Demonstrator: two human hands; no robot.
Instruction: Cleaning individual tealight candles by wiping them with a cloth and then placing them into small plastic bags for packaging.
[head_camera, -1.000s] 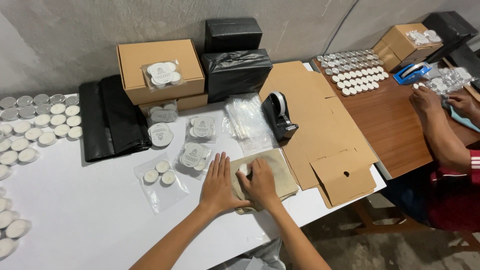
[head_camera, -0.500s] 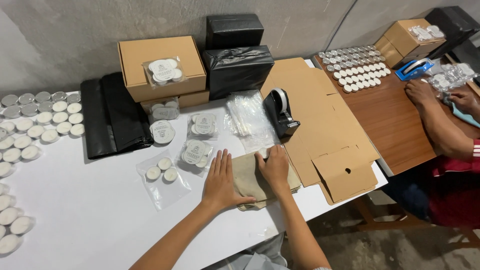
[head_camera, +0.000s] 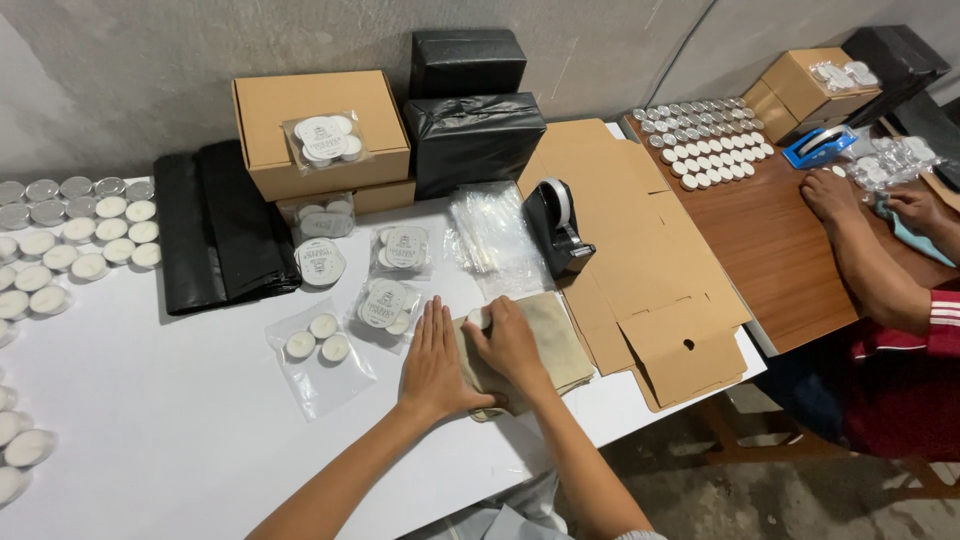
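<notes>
Our left hand (head_camera: 432, 362) flat, open on tan cloth (head_camera: 545, 345); right hand (head_camera: 510, 345) pinching small white candle (head_camera: 479, 318) atop it. Bagged candles (head_camera: 318, 345) just left.

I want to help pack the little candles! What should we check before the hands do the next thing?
1. Left hand flat on the tan cloth, pinning it: ok.
2. Right hand has a small white candle at its fingertips, over the cloth: ok; how firm the grip is, cannot tell.
3. Clear bag with three candles lies beside the left hand, apart from it: ok.
4. Black tape dispenser stands upright beyond the cloth: ok.
5. Flat cardboard box lies unfolded to the right of the cloth, near the edge of the white table: ok.
6. Another person's hands stay over the wooden table, away from this cloth: ok.
</notes>
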